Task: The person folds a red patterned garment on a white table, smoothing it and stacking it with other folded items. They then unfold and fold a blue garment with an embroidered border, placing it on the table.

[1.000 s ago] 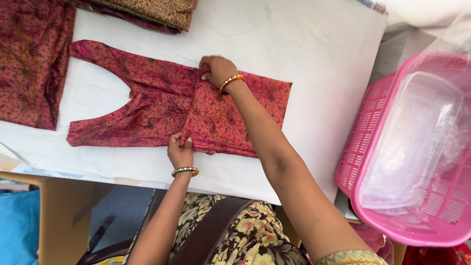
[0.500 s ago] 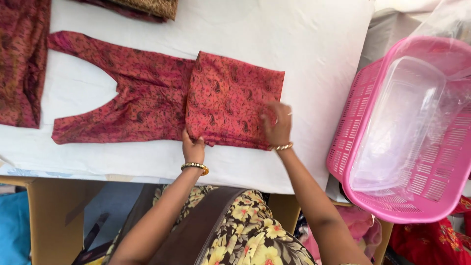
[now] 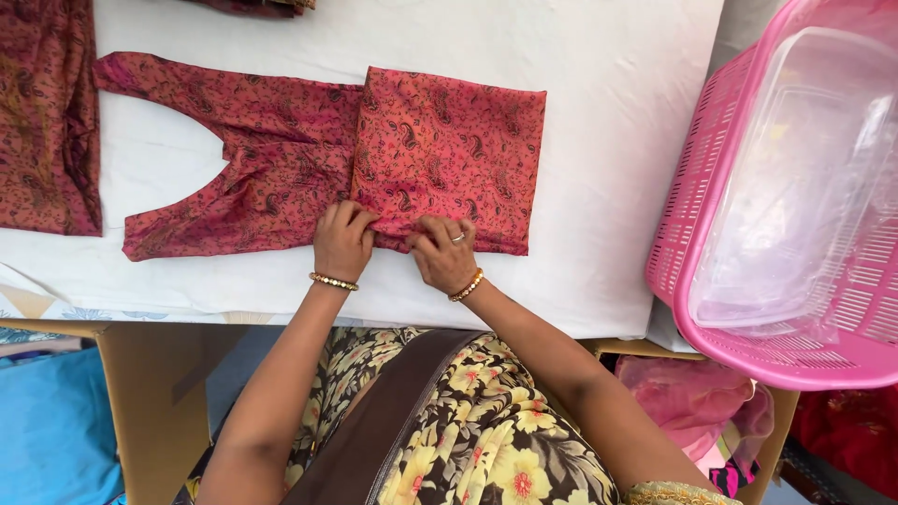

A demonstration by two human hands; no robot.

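A red paisley-patterned garment (image 3: 281, 159) lies on the white-covered table (image 3: 599, 187), its right part folded over into a rectangle (image 3: 449, 150). My left hand (image 3: 341, 241) pinches the near edge of the fold at the garment's lower hem. My right hand (image 3: 444, 252), with a ring and a gold bangle, grips the same near edge just to the right. Both hands sit side by side at the table's front.
A pink plastic basket (image 3: 692, 215) lined with clear plastic stands at the right, off the table's edge. Another red patterned cloth (image 3: 47, 122) lies at the far left. More fabric (image 3: 271, 5) shows at the top edge. A cardboard box (image 3: 150, 393) stands below the table.
My right hand has come from the fold's far side, past its right corner, to the near edge beside my left hand. The folded section now lies flatter and squarer.
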